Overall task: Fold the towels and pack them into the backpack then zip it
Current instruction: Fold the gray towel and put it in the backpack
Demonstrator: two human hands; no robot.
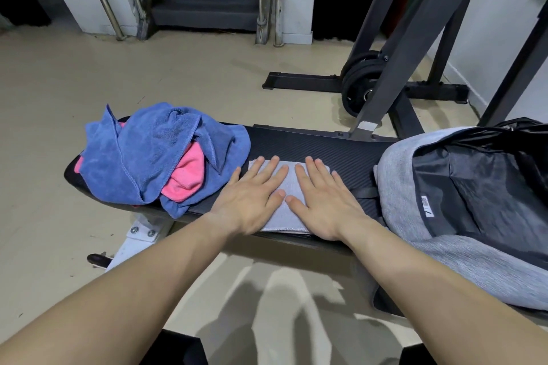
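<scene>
Grey folded towel (pixel 289 187) lies mid-bench (pixel 311 145) under the flat, straight-fingered left hand (pixel 252 198) and right hand (pixel 323 201), between crumpled blue towel (pixel 142 151) and open backpack (pixel 462 201).

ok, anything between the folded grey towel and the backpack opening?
Nothing visible blocks it. The left hand and right hand press flat on the grey towel; only bare bench and a flat black strap lie between it and the backpack, which lies unzipped to its right.
</scene>
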